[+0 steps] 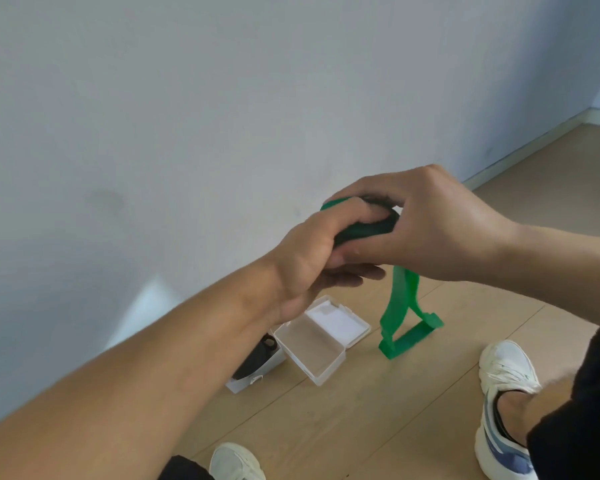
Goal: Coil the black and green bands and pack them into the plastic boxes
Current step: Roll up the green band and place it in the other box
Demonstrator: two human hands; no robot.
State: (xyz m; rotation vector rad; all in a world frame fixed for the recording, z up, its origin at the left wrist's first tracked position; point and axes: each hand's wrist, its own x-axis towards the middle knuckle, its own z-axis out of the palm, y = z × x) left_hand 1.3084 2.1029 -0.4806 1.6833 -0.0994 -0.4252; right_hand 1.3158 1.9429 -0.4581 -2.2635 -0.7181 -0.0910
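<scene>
Both hands hold a partly coiled green band (400,306) in mid-air above the wooden floor. My left hand (312,258) grips the coil from the left, fingers curled round it. My right hand (426,226) curls over the coil from the right. The loose end of the band hangs down, and its loop touches the floor. Below my hands stands an open clear plastic box (314,344) with its lid flipped back. Left of it a black band (253,358) lies in a second plastic box (238,385), partly hidden by my left forearm.
A pale wall (222,98) runs close behind the boxes, with a skirting board at the right. My two white sneakers (503,403) stand on the floor at the bottom and right of the view.
</scene>
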